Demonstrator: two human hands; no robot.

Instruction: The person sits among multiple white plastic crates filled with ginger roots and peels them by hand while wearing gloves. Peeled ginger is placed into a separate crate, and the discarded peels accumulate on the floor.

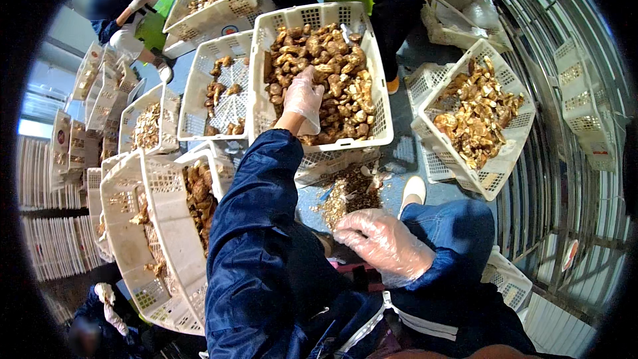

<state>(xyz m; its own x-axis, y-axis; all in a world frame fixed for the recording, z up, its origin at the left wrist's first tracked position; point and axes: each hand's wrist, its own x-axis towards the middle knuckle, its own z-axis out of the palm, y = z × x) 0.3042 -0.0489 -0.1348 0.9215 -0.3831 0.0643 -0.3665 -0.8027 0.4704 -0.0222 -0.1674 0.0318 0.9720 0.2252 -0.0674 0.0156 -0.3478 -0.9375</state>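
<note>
My left hand [303, 98], in a clear plastic glove, reaches into a white perforated plastic crate [386, 109] of brown mushrooms [335, 52]. Its fingers are apart and touch the mushrooms near the crate's middle; no mushroom shows clearly gripped. Near my right knee, my right hand [384, 244], gloved likewise, is curled with its back up; whether it holds anything is hidden. Beyond its fingers a heap of small brown and pale scraps [351, 194] lies on the blue floor. Left of the full crate stands another crate [187, 109] with a few mushrooms along its sides.
At the right, a tilted crate [521, 134] holds cut mushroom pieces [473, 119]. More crates [172, 219] crowd the left side. Other people [112, 22] sit at the upper left, top centre [398, 5] and lower left [99, 319]. Metal racking [538, 159] runs along the right.
</note>
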